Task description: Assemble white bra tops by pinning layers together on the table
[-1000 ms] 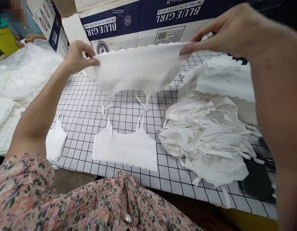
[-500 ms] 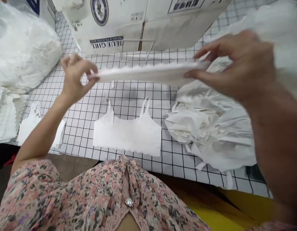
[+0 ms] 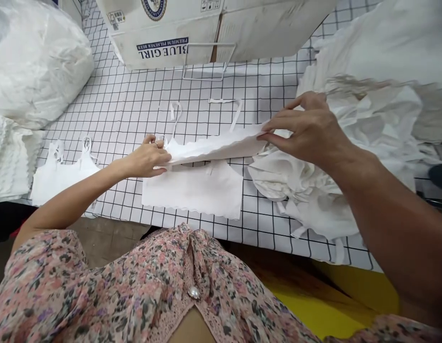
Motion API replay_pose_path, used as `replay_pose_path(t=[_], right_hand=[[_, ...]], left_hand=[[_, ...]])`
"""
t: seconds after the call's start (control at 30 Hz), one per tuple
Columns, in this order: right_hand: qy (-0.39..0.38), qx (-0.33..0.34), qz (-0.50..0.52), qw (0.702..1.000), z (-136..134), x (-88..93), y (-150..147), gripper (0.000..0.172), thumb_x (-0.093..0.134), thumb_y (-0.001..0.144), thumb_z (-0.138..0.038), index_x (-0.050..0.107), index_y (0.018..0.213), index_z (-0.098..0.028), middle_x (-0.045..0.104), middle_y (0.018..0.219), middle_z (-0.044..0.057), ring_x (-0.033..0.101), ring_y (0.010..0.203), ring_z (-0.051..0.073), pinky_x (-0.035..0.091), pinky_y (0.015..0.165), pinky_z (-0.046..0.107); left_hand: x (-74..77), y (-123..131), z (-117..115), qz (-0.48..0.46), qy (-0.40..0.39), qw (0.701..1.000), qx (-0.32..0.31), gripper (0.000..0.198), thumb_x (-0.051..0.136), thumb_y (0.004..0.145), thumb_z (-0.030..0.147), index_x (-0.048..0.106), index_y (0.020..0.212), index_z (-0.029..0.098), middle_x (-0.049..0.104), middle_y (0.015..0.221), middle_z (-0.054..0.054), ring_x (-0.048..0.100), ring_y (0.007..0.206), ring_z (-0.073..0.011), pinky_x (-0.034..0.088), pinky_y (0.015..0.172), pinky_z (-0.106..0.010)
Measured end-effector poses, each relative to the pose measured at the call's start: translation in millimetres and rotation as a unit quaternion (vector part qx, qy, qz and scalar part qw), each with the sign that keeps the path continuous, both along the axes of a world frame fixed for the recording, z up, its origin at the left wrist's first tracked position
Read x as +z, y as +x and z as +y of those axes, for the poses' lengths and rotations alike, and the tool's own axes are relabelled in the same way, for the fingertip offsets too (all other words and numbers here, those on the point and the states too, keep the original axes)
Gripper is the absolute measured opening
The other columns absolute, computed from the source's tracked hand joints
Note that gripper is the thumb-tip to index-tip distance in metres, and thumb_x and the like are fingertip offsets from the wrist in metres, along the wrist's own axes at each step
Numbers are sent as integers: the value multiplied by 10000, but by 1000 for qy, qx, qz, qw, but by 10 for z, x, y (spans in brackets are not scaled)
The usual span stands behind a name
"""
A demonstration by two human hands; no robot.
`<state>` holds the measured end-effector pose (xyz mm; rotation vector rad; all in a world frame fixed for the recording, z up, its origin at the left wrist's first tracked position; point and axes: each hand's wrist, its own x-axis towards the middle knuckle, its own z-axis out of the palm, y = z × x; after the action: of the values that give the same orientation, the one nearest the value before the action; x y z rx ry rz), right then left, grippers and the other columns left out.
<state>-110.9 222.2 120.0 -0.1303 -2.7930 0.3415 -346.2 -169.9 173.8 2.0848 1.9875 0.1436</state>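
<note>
We count one left hand [image 3: 145, 156], one right hand [image 3: 306, 127], one raised white bralette [image 3: 213, 148], two flat white bralettes [image 3: 192, 190] [image 3: 63, 178], one heaped bralette pile [image 3: 281, 174], one cardboard carton [image 3: 170, 33], one plastic-wrapped bundle [image 3: 38, 62], and one gridded mat [image 3: 128, 100].

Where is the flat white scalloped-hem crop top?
Head view: the crop top lies centre-front on the black-gridded mat, left of the crumpled white garment pile.

Probably a garment workshop: white bra tops [image 3: 295, 176] heaped on a grid-patterned table [image 3: 135, 105], a beer carton [image 3: 170, 28] at the far side, and bagged stock [image 3: 38, 62] to the left.

Left hand [image 3: 146, 158] and right hand [image 3: 306, 126] hold a white bralette [image 3: 217, 146] above another [image 3: 192, 190].
</note>
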Motion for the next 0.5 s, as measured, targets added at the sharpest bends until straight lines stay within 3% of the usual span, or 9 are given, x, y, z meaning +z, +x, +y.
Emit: replay_pose_path(t=[0.13, 0.3, 0.4, 0.5], right_hand=[[6, -25, 0, 1000, 110, 43, -13, 197, 905, 912, -355, 821, 870, -182, 810, 887, 126, 603, 1113, 312, 450, 1033, 546], [54, -101, 2, 993, 130, 355, -79, 380, 776, 1031, -505, 834, 900, -153, 836, 989, 154, 627, 1226, 329, 442, 1061, 543], [75, -115, 58, 989, -52, 505, 4, 381, 787, 1011, -530, 838, 1095, -162, 840, 1003, 139, 639, 1243, 352, 437, 1093, 579], [56, -106, 97, 988, -411, 414, 199, 410, 796, 994, -483, 804, 1252, -164, 810, 920, 126, 661, 1126, 350, 474, 1046, 597]], left_hand=[[97, -197, 86, -53, 20, 998, 23, 266, 721, 980, 399, 639, 779, 247, 734, 783, -32, 658, 1039, -311, 404, 1131, -618], [326, -647, 181, 12, 163, 976, 144, 179, 809, 968, 354, 690, 880, 253, 744, 846, -30, 637, 1171, -330, 314, 1228, -737], [420, -746, 38, 38, 239, 948, 205, 213, 865, 936, 357, 694, 1015, 259, 721, 839, -23, 602, 1162, -311, 283, 1261, -748], [284, -536, -265, 88, 292, 926, 220, 183, 851, 940, 367, 694, 972, 279, 679, 809, -25, 598, 1135, -328, 355, 1183, -737]])
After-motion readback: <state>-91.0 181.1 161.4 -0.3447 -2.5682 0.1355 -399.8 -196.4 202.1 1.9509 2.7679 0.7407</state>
